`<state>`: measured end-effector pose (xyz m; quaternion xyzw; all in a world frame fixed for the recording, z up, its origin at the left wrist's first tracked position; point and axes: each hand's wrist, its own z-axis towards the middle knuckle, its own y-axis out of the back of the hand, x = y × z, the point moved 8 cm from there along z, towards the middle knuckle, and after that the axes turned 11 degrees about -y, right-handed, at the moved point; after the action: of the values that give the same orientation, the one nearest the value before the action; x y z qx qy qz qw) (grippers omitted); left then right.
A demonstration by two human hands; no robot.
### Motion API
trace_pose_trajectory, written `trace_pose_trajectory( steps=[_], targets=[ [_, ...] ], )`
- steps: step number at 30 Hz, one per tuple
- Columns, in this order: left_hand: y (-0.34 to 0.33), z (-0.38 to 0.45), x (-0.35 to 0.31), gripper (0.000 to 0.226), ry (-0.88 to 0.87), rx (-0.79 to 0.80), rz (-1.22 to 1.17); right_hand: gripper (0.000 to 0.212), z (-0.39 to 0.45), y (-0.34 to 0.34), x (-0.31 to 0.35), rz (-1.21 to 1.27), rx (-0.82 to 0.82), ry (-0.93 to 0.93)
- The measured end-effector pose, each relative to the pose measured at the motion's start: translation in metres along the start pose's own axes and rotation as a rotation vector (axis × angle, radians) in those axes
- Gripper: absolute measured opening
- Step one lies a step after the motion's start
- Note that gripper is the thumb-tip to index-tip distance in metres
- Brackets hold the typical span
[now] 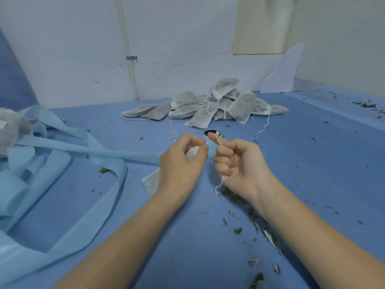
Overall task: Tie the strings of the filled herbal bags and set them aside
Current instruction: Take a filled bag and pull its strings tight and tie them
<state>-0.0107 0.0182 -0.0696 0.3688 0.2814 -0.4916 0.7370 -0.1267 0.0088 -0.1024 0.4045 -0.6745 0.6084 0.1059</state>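
Left hand: the left hand (183,161) was closed around the gathered neck of the herbal bag (151,181), fingers curled over the white bunched top.
Right hand: the right hand (235,163) was curled on the string (218,142), which crossed the raised index finger and ran down through the palm, its loose end hanging below the hand.
Bag in work: it lay on the blue table cover (187,236) just beneath and left of the left hand; only a pale corner showed, so how full it was could not be judged.
String path: it ran taut from the left hand's grip to the right index finger.
Finished pile: a heap of filled bags (216,105) sat well apart, near the wall (83,49), with strings trailing onto the cover.
Behind the hands: a small round object (212,134), possibly a roll of tape, was partly hidden by the fingers.
Left side: light blue fabric strips (62,155) lay tangled.
Debris: dried herb fragments (260,228) were scattered near the right forearm.
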Motion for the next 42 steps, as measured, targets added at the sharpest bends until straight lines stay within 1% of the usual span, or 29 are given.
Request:
trace_pose_trajectory(
  steps=[3, 5, 10, 13, 17, 18, 20, 21, 23, 25, 28, 32, 34, 36, 37, 39, 40, 42],
  targets=[
    [0.002, -0.001, 0.001, 0.007, -0.017, -0.023, 0.033, 0.04, 0.001, -0.004, -0.004, -0.188, 0.006, 0.047],
    [0.002, -0.002, 0.002, 0.011, -0.024, -0.025, 0.025, 0.039, 0.002, -0.004, -0.004, -0.323, -0.031, 0.066],
    [-0.005, -0.007, 0.001, 0.022, -0.042, 0.044, 0.076, 0.036, -0.008, -0.004, 0.011, -0.865, -0.267, 0.227],
    [-0.007, -0.008, 0.003, 0.02, -0.017, 0.062, 0.104, 0.037, -0.011, -0.005, 0.012, -1.024, -0.318, 0.295],
    [-0.004, -0.006, 0.006, 0.017, 0.017, 0.026, 0.151, 0.032, -0.013, -0.009, 0.013, -1.173, -0.344, 0.359],
    [-0.004, -0.006, 0.006, 0.017, 0.018, 0.021, 0.16, 0.03, -0.013, -0.01, 0.014, -1.197, -0.355, 0.4],
    [-0.003, -0.005, 0.006, 0.016, 0.03, 0.009, 0.163, 0.018, -0.015, -0.013, 0.016, -1.248, -0.391, 0.498],
    [-0.003, -0.005, 0.006, 0.015, 0.039, 0.001, 0.154, 0.012, -0.016, -0.014, 0.016, -1.262, -0.411, 0.53],
    [0.0, -0.003, 0.007, 0.016, 0.055, -0.019, 0.115, 0.012, -0.016, -0.013, 0.017, -1.268, -0.439, 0.55],
    [0.002, -0.002, 0.01, 0.019, 0.077, -0.037, 0.038, 0.014, -0.012, -0.005, 0.018, -1.227, -0.462, 0.481],
    [0.004, -0.002, 0.016, 0.023, 0.121, -0.047, -0.079, 0.015, -0.007, 0.01, 0.018, -1.111, -0.451, 0.307],
    [0.001, -0.001, 0.022, 0.025, 0.172, -0.044, -0.204, 0.019, -0.007, 0.011, 0.017, -1.052, -0.385, 0.257],
    [-0.002, -0.001, 0.022, 0.027, 0.184, -0.017, -0.265, 0.022, -0.006, 0.01, 0.019, -1.028, -0.372, 0.26],
    [-0.004, -0.002, 0.018, 0.031, 0.169, 0.058, -0.279, 0.027, -0.005, 0.011, 0.021, -0.975, -0.369, 0.24],
    [-0.004, -0.003, 0.016, 0.031, 0.151, 0.096, -0.252, 0.029, -0.005, 0.013, 0.022, -0.933, -0.355, 0.216],
    [-0.004, -0.003, 0.008, 0.027, 0.068, 0.152, -0.081, 0.021, -0.003, 0.015, 0.02, -0.835, -0.314, 0.167],
    [-0.002, -0.003, 0.003, 0.024, 0.0, 0.157, 0.042, 0.019, -0.003, 0.017, 0.019, -0.783, -0.296, 0.147],
    [-0.001, -0.003, -0.008, 0.017, -0.126, 0.134, 0.239, 0.02, -0.002, 0.02, 0.017, -0.675, -0.279, 0.11]
  ],
)
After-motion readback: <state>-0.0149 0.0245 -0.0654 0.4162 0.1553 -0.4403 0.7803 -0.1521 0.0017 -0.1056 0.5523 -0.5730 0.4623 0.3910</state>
